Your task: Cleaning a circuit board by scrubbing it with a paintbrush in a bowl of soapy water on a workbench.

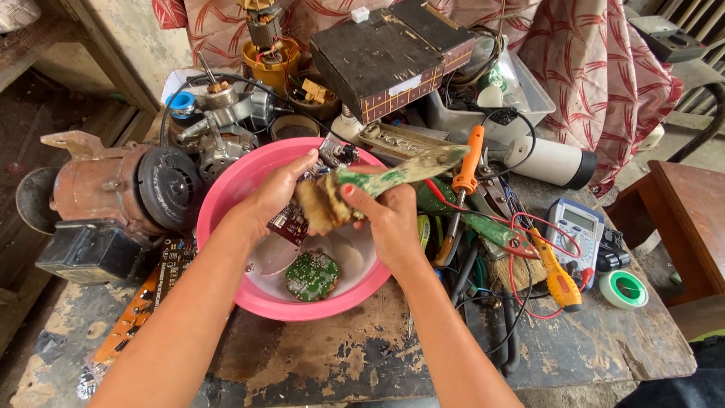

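In the middle of the frame, over a pink basin (pixel 226 189), the person is cleaning a dark red circuit board (pixel 291 221) with a paintbrush (pixel 377 181). The left hand (pixel 276 193) is closed around the upper edge of the board and holds it tilted above the basin. The right hand (pixel 385 215) is wrapped around the green handle, the thumb pressing near the bristles, which touch the board. A round green circuit board (pixel 312 276) lies in the cloudy liquid at the bottom of the basin. I judge that the scrubbing step is in hand. The next move, I think, needs a firm grip on the board and short, light strokes, so the small parts are not bent. To the right lie a soldering iron (pixel 462 193) and a multimeter (pixel 578 227); a motor (pixel 128 189) stands at the left.
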